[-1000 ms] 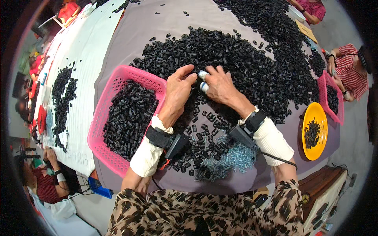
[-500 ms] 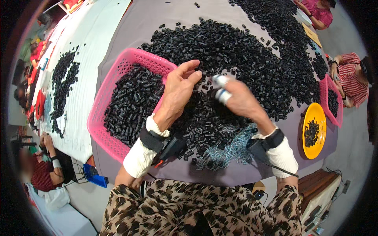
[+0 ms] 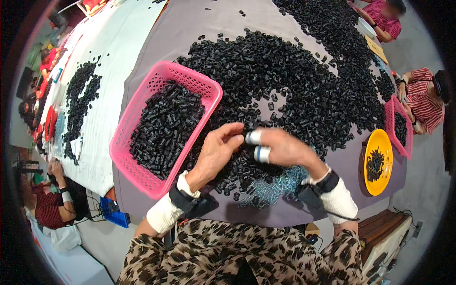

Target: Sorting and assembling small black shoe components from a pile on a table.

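Over the dark pile of small black plastic parts [image 3: 304, 85], my two hands meet at the fingertips. My left hand [image 3: 214, 151] is closed, thumb and forefinger pinched; what they hold, if anything, is too small to make out. White tape wraps two fingers of my right hand [image 3: 285, 148], which is curled and slightly blurred, its fingertips against the left's. Something dark shows between the hands. Close below my right hand lies a heap of small silvery-blue pieces that look like springs [image 3: 270, 187]. A pink basket [image 3: 216, 95] full of black parts [image 3: 166, 126] stands beside my left hand.
At the right edge, a yellow plate [image 3: 384, 164] holds small dark pieces, next to another pink basket [image 3: 389, 118]. Co-workers sit at the right [image 3: 420, 95] and at the left [image 3: 52, 204]. More black parts [image 3: 80, 104] lie on a white-covered table, above a blue tray [image 3: 114, 213].
Both hands have moved nearer to me, and my right hand has come leftward so the fingertips now meet. The basket and surroundings sit slightly lower in view.
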`<state>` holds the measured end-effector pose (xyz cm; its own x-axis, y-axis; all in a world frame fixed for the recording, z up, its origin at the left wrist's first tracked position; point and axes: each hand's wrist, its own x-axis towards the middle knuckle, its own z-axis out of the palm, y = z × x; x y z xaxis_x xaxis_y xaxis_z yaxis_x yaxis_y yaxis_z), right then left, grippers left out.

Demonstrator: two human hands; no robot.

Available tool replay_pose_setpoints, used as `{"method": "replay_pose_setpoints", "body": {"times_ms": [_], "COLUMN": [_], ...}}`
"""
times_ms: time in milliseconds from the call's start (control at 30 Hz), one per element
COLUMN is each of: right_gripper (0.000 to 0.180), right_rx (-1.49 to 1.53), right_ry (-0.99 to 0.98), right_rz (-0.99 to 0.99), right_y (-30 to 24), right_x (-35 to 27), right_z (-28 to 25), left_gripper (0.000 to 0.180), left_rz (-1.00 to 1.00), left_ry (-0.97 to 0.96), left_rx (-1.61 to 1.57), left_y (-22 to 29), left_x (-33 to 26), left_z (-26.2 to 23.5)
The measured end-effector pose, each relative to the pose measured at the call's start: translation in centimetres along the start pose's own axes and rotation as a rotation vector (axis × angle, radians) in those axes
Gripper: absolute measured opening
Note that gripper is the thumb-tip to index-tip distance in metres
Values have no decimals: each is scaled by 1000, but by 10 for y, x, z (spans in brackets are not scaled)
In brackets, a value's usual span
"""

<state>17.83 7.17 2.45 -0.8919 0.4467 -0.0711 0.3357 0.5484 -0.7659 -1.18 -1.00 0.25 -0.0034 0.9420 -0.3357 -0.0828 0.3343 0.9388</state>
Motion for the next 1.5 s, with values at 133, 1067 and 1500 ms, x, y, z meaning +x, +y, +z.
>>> {"method": "replay_pose_setpoints", "body": {"times_ms": [133,1067,1500], "right_gripper": [33,27,18], "right_rx": [-167,-658,-523], "right_ry": [177,78,390], "right_rz": [107,-20,141], "right_y": [36,5,29], "right_x": [17,-31,-34], "right_z": [-42,-11,-38], "left_gripper": [36,30,35], "left_rz": [116,81,58], "left_ry": [93,-228,5], "left_rx": [25,-144,-76], "left_y": [8,6,10], "left_x": [17,20,23], "left_z": [0,39,2]}}
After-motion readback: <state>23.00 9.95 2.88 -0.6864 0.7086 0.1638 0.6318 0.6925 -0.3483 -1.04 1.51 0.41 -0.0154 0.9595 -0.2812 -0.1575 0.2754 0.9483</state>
